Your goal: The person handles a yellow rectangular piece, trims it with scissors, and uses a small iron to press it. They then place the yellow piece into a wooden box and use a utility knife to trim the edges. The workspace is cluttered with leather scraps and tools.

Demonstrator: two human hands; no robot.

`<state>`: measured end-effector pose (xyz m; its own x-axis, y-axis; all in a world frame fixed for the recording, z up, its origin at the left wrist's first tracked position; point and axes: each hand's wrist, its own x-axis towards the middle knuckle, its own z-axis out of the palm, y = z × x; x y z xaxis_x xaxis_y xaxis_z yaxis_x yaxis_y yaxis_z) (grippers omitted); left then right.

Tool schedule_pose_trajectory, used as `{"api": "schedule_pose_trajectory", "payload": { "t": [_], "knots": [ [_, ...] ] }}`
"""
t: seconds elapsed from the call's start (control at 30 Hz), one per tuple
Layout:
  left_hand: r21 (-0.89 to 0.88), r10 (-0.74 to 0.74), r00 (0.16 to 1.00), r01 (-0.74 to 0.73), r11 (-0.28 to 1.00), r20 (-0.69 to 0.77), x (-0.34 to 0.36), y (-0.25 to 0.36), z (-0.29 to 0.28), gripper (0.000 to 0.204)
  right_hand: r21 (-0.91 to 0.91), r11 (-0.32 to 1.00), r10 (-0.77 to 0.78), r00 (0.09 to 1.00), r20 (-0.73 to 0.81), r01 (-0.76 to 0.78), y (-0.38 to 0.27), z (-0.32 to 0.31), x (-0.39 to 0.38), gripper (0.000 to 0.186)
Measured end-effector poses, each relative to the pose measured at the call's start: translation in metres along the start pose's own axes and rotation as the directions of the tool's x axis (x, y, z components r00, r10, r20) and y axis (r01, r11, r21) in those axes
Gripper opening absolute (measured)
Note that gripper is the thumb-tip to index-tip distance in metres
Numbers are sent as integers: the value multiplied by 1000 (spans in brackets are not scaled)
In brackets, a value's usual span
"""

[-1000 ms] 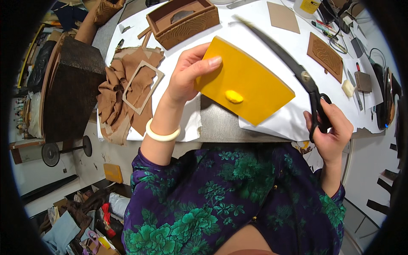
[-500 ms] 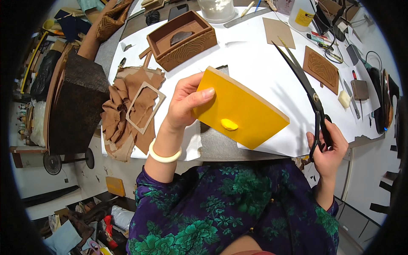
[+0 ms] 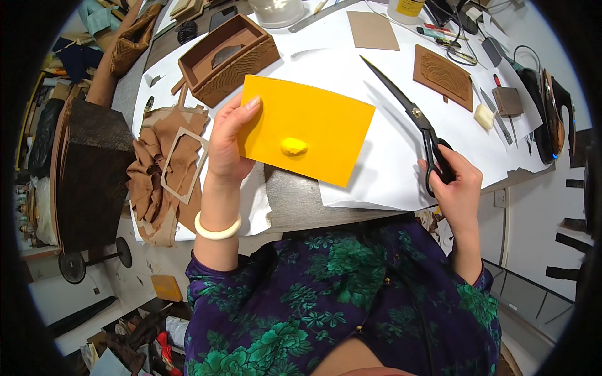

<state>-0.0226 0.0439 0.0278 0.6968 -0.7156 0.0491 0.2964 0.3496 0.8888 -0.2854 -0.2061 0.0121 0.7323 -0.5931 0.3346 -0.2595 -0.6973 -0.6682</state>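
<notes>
My left hand grips the left side of a flat, bright yellow rectangular panel, thumb on its face and the other fingers hidden behind. Low on that face is a small raised yellow lump, too bright to make out clearly. A pair of large black scissors is in my right hand, with fingers around the handle loops. The blades look closed and point up and to the left, to the right of the panel. Panel and scissors are apart.
On the white-covered table stands an open brown leather box with a dark scrap inside. Crumpled brown leather lies at the left under a pale frame. A carved brown panel, a pale block and tools lie at the right.
The yellow panel has turned more level, its face now squarer to my view and its pale upper edge no longer showing. Most of the scene has shifted left as the view moved.
</notes>
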Motion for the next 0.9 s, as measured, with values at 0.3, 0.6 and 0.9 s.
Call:
{"api": "schedule_pose_trajectory", "payload": {
  "t": [0.3,0.6,0.9],
  "knots": [
    [26,5,1000,-4,1000,-24,2,1,-1,36,18,956,-292,954,-75,294,10,-28,-3,49],
    [12,-8,999,8,1000,-36,1,1,-3,37,-227,862,-447,891,84,454,8,-67,3,50],
    [54,-41,999,42,998,-18,2,1,-1,39,-116,989,-91,996,-6,89,16,-27,10,40]
  ]
}}
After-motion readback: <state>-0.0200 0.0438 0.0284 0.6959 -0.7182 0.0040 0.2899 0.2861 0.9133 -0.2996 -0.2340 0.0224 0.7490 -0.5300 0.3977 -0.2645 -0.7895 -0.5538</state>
